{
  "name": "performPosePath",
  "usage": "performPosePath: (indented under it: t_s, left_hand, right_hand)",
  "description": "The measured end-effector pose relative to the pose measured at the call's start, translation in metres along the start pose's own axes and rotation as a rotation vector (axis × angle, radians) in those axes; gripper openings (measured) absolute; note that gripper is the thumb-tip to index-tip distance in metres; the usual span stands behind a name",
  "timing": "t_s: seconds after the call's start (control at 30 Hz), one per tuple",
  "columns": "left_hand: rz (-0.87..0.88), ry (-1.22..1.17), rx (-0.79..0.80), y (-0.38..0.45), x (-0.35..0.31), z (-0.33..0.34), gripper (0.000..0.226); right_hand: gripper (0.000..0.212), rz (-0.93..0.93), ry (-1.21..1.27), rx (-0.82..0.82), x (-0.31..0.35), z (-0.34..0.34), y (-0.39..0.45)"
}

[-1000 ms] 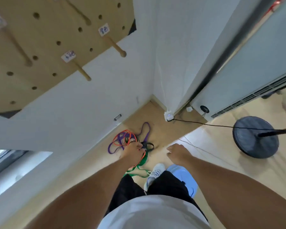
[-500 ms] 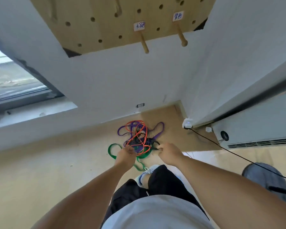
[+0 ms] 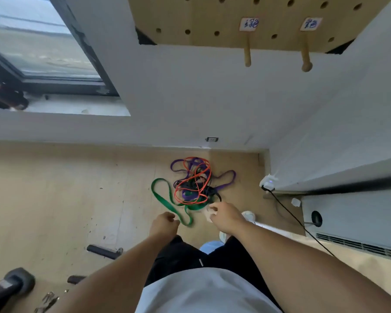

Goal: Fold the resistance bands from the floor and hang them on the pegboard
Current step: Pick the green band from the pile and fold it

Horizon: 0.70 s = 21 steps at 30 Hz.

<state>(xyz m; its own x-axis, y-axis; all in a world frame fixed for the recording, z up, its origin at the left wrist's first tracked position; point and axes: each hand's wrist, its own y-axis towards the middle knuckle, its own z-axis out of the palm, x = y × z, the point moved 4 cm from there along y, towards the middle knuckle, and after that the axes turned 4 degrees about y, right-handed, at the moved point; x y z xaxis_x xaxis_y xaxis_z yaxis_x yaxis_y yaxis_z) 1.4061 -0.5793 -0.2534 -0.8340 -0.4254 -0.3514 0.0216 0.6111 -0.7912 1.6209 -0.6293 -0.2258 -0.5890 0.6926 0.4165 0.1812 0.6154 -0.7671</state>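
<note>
While tangled bands [image 3: 193,184] lie beyond, left hand [image 3: 164,224] curled empty, right hand [image 3: 224,216] grip unclear

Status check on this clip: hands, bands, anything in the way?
Left hand curled by the green band, grip unclear. Right hand at the pile's near edge, grip unclear. Bands tangled on floor; pegs bare.

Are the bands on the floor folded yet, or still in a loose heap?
Still a loose heap: the orange band, purple band and green band lie tangled on the floor.
</note>
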Motion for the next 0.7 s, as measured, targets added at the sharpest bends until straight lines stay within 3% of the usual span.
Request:
performPosePath:
  t_s: [0.17,0.4,0.53,0.7]
  left_hand:
    - [-0.177,-0.261,-0.084,0.006,-0.035,0.051,0.035]
    - [-0.157,-0.491,-0.084,0.067,-0.064,0.117,0.029]
    - [-0.179,-0.604,-0.139,0.14,-0.029,0.129,0.025]
    - [-0.099,-0.604,-0.237,0.256,0.031,0.126,0.026]
  right_hand:
    - [0.043,-0.111,-0.122,0.129,-0.014,-0.014,0.038]
    - [0.05,-0.067,-0.282,0.276,-0.059,0.003,0.147]
    - [0.049,-0.073,-0.317,0.235,-0.074,0.055,0.234]
    - [0.042,-0.14,-0.328,0.283,-0.107,0.172,0.337]
